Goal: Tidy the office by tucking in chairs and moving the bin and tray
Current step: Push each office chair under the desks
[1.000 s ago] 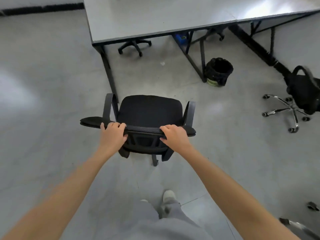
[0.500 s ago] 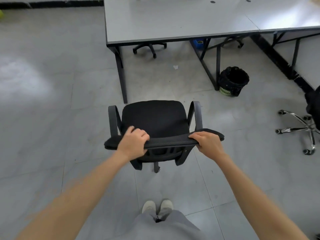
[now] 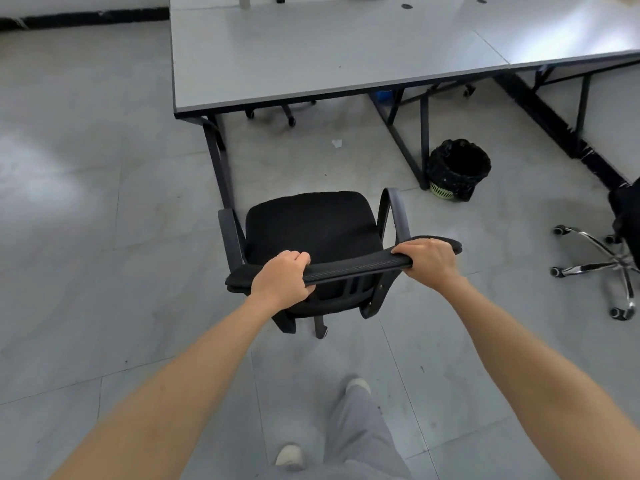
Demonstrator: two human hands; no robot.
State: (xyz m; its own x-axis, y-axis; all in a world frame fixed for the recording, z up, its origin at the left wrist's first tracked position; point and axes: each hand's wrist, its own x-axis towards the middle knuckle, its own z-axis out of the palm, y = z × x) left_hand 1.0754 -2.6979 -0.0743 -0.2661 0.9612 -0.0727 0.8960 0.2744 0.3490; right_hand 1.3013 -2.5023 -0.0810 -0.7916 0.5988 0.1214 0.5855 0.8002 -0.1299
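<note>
Black chair (image 3: 311,230) facing the desk (image 3: 329,57)

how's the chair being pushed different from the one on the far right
The pushed chair is in full view, gripped at its backrest top by the left hand and right hand; the right-hand chair is cut off by the frame edge and untouched. The right-hand chair shows a shiny chrome star base; the pushed chair's visible frame is dark. Both have black seats and stand out from the desks.
</note>
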